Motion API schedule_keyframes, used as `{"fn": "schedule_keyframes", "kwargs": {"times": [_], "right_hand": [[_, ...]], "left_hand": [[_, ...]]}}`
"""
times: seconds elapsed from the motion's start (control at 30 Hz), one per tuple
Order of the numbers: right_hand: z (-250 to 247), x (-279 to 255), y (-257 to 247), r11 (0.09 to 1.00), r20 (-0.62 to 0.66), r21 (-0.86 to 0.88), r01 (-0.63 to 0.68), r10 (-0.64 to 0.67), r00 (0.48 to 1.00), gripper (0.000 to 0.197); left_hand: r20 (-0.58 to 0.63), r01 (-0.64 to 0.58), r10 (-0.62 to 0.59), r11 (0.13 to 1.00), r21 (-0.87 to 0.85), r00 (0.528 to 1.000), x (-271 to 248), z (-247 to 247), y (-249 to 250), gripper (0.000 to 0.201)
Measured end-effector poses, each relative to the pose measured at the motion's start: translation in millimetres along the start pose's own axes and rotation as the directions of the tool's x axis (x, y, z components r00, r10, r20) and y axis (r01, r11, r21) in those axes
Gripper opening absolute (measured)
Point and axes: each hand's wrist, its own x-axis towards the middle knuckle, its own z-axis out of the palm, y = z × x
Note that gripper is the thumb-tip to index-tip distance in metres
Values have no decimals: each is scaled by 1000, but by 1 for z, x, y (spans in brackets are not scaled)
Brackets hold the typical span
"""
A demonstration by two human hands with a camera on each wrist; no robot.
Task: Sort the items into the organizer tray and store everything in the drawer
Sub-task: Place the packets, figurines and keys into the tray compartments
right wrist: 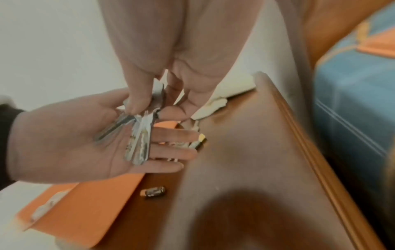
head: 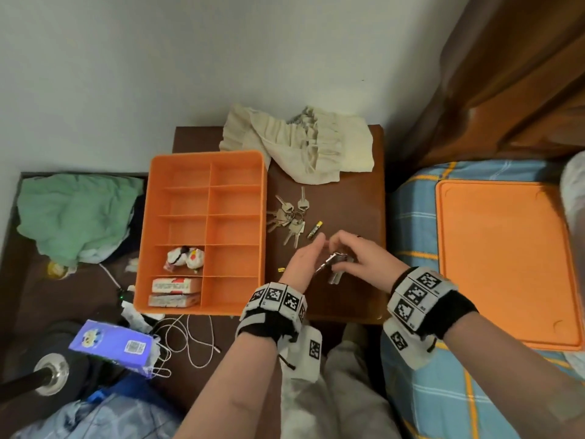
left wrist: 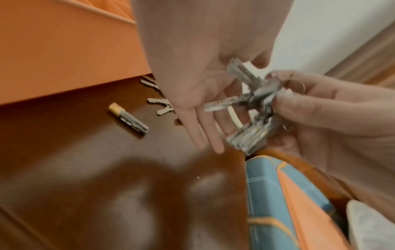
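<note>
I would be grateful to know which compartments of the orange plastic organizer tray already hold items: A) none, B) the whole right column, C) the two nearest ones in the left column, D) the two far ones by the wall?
C: in the orange plastic organizer tray, small white wrapped items and flat red-and-white packets fill the two nearest left-column compartments; the others look bare.

The head view looks steeply down from above the table (head: 348, 191), taking in the tray (head: 202, 229), the wall at the top and the bed at right; both hands sit low, right of centre. The left wrist view looks close along the left hand (left wrist: 192, 81), tray wall at upper left. The right wrist view looks close along the right hand (right wrist: 181, 59), bed at upper right. All three share the keys (head: 335, 264) and the tabletop.
</note>
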Motion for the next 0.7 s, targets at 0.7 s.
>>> {"fn": "schedule_keyframes", "kwargs": {"times": [0.7], "right_hand": [[32,134,-18,742,-147,-661,-112,19,989,52]], "left_hand": [[-282,-95,-22,914,-394,959,-15,-78,11,36]]}}
